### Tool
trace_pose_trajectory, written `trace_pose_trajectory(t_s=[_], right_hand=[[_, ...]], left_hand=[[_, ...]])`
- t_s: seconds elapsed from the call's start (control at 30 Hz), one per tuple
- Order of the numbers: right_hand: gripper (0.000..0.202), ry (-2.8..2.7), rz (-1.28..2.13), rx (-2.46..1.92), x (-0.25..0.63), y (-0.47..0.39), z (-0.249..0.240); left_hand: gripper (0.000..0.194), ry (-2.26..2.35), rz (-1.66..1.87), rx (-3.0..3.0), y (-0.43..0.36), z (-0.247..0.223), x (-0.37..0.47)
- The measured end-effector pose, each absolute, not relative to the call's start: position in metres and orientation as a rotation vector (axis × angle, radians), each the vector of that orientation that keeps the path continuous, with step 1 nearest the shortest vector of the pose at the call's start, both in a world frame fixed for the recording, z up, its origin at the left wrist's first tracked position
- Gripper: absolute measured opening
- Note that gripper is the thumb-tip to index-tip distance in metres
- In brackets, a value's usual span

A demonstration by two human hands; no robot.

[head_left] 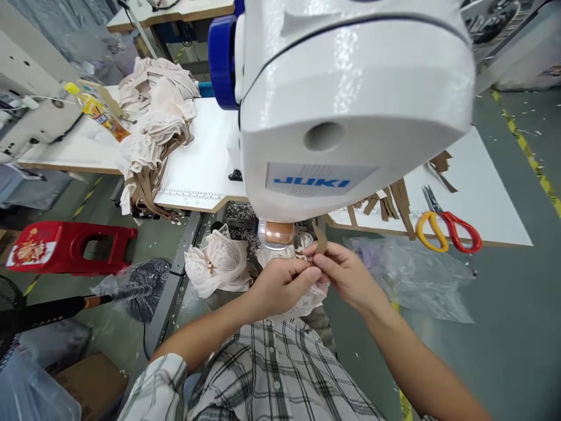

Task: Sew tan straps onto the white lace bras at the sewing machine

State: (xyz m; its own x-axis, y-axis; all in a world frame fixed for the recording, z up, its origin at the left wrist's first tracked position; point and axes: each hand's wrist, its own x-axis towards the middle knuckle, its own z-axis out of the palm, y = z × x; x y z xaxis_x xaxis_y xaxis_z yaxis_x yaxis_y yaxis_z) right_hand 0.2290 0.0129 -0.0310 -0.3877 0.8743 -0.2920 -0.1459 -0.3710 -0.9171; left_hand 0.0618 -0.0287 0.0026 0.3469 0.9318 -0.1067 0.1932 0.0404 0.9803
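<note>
Just below the head of a white sewing machine (324,134), my two hands meet over a pale lace bra (309,301). My right hand (344,270) pinches a short brown fabric strip (321,238), whose free end points up. Thumb and fingers of my left hand (283,283) are pressed together on the bra's edge, close to the right fingertips. Another lace bra (219,263) hangs in front of the machine to the left of my left hand. The needle area is hidden behind the machine head.
Scissors (447,225) with yellow and red handles lie on the right of the table, near brown strips (397,202). A bra pile (155,117) and a yellow-capped bottle (96,111) are at left. A red stool (74,247) stands on the floor.
</note>
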Motion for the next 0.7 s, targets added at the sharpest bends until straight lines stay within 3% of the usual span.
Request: trace_pose_trajectory(t_s=[0.13,0.23,0.4,0.7], right_hand=[[0.030,-1.093,1.573,-1.176,0.229,0.032,-0.024],[0.032,-1.190,1.520,-1.186,0.226,0.056,-0.016],[0.021,-1.537,1.452,-1.127,0.215,0.083,-0.005],[0.014,-1.854,0.798,-1.045,0.192,0.109,-0.011]], left_hand=[[0.028,1.127,0.852,1.946,-0.021,0.007,0.049],[0.032,1.393,0.968,2.269,-0.013,0.005,0.031],[0.028,1.879,0.901,2.250,-0.008,0.006,0.016],[0.039,1.517,0.682,1.911,-0.003,-0.002,-0.010]])
